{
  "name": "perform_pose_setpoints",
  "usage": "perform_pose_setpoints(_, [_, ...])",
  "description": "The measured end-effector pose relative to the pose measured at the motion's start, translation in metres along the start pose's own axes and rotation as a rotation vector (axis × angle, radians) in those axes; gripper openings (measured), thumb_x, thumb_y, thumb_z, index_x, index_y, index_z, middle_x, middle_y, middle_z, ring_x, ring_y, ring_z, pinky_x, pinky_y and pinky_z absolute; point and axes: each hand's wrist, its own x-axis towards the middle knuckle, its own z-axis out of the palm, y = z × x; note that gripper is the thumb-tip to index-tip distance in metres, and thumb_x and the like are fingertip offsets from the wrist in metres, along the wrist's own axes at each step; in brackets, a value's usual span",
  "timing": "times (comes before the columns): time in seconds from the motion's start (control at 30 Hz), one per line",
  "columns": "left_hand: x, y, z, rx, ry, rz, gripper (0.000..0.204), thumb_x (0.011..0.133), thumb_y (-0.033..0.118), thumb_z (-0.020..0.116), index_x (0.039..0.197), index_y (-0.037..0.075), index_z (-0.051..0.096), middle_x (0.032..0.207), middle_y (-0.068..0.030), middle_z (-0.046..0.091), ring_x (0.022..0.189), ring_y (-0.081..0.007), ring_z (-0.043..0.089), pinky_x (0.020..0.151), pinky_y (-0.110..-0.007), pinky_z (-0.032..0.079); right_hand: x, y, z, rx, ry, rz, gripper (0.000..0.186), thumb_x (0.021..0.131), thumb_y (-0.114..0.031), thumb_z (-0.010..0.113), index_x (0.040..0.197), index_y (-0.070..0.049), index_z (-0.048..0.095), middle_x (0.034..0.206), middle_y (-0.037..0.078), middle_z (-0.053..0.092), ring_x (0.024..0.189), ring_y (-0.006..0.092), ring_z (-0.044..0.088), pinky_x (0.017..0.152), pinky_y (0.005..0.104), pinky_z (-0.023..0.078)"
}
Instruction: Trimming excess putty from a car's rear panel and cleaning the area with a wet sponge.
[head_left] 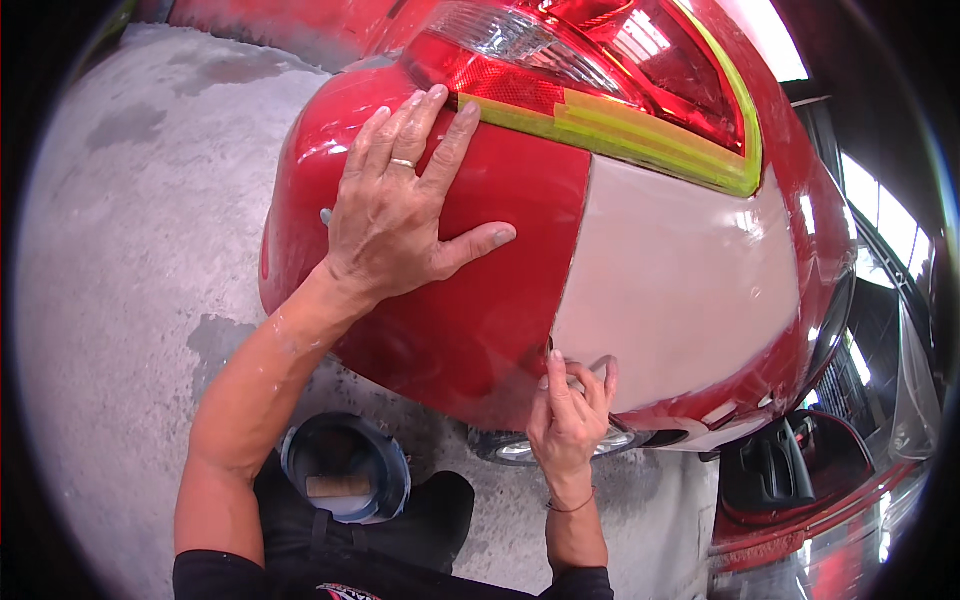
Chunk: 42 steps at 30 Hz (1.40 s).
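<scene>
Right hand (568, 415): fingers bunched, pinching a small sanding pad (578, 378) against the near lower edge of the grey primed patch (680, 280); pad mostly hidden, so the grip looks clenched on it. Left hand (405, 205): released, flat, 5 fingers spread, palm pressed on the red car body (480, 320) left of the patch, ring on 1 finger. Fingertips reach the tail light (600, 60), which is edged with yellow-green masking tape (640, 135) just far of the patch. Blue bucket (345, 470) sits near-left on the concrete floor (130, 250), a block inside it.
</scene>
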Motion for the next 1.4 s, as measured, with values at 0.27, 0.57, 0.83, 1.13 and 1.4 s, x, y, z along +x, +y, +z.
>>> perform_pose_setpoints(0.27, [0.001,0.001,0.002,0.009,0.002,0.006,0.101,0.083,0.069,0.071,0.156,0.004,0.044,0.156,-0.0238,0.043,0.142,-0.0409,0.044,0.119,-0.055,0.032,0.004,0.002,0.010,-0.037,0.061,0.020,0.060,0.077,0.003,0.072,0.136,-0.008,0.069,0.065,0.001,0.057,0.095,0.0222,0.067,0.116,0.0648,0.033])
perform_pose_setpoints(0.57, [-0.001,-0.001,0.002,0.003,0.008,0.009,0.100,0.084,0.069,0.070,0.156,0.004,0.044,0.156,-0.0241,0.043,0.141,-0.0413,0.045,0.119,-0.055,0.032,0.005,-0.001,0.012,-0.035,0.061,0.052,0.055,0.080,0.003,0.072,0.134,-0.007,0.070,0.062,0.001,0.055,0.095,0.0211,0.067,0.118,0.0637,0.032])
perform_pose_setpoints(0.83, [0.000,-0.001,0.002,0.008,0.005,0.008,0.101,0.083,0.069,0.071,0.156,0.004,0.044,0.157,-0.0237,0.043,0.141,-0.0405,0.045,0.119,-0.054,0.033,0.004,-0.003,0.012,-0.036,0.037,0.062,0.056,0.079,0.002,0.072,0.134,-0.008,0.070,0.063,0.001,0.058,0.096,0.0207,0.067,0.119,0.0641,0.030])
perform_pose_setpoints(1.13, [0.001,0.000,0.001,0.029,-0.006,0.007,0.101,0.083,0.069,0.071,0.156,0.004,0.044,0.157,-0.0233,0.044,0.141,-0.0406,0.046,0.119,-0.055,0.033,0.003,0.002,0.002,-0.054,-0.058,0.021,0.064,0.076,0.003,0.071,0.138,-0.008,0.067,0.068,0.002,0.060,0.097,0.0219,0.066,0.117,0.0669,0.031])
perform_pose_setpoints(1.4, [0.000,0.000,0.001,0.039,-0.023,0.020,0.101,0.084,0.070,0.069,0.156,0.003,0.043,0.157,-0.0240,0.043,0.142,-0.0412,0.045,0.119,-0.056,0.032,-0.016,0.010,0.001,-0.047,-0.131,0.013,0.066,0.073,0.008,0.066,0.138,-0.005,0.066,0.071,0.005,0.060,0.092,0.0242,0.065,0.117,0.0675,0.033])
